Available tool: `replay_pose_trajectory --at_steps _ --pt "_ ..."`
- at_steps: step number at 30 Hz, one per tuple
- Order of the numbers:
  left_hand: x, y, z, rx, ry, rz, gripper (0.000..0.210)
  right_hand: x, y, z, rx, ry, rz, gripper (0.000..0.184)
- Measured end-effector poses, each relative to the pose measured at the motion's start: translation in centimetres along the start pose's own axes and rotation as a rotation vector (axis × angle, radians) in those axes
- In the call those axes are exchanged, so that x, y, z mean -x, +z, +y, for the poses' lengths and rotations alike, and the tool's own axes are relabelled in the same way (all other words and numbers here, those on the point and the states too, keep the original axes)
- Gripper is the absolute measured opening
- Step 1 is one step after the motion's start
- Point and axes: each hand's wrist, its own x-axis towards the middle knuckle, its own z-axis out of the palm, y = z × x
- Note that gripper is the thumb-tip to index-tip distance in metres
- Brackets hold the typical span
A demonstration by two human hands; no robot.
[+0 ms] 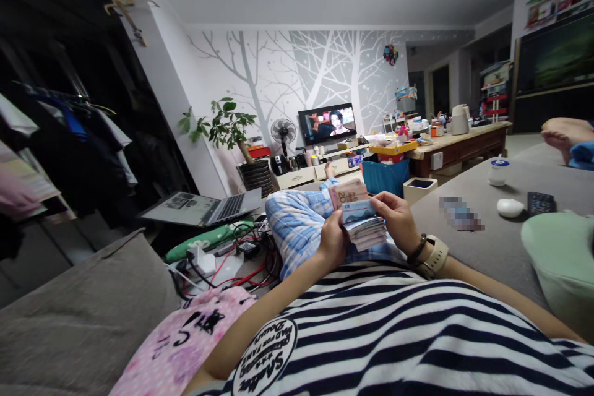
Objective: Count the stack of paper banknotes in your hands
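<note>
A thick stack of banknotes (366, 234) is held over my lap between both hands. My left hand (333, 238) closes round the stack's left side, thumb on top. At the upper right edge, my right hand (398, 218) pinches a blue banknote (357, 211). Behind it, a pinkish-brown banknote (348, 193) with a "20" printed on it stands up from the stack. A dark bracelet and a pale watch (435, 256) sit on my right wrist. Under the money lie my blue checked trousers (292, 216).
On the sofa to the right are a white mouse (510, 208), a black remote (541, 203), a lidded jar (498, 172) and a green cushion (561, 247). Another person's foot (559, 139) shows at far right. A laptop (208, 207) and tangled cables (250, 260) lie left.
</note>
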Motion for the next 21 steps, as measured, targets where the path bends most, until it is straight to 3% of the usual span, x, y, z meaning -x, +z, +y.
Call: replay_pose_trajectory --at_steps 7,14,21 --pt "-0.1 0.1 -0.2 -0.024 0.033 0.026 0.034 0.1 0.0 -0.1 -0.038 0.016 -0.048 0.049" --pt "0.3 0.0 0.0 -0.025 0.023 -0.006 0.039 -0.3 0.0 0.3 -0.069 0.026 0.066 0.050" --pt "0.9 0.4 0.3 -0.042 -0.006 -0.037 0.042 -0.4 0.0 0.3 -0.042 0.038 0.091 0.050"
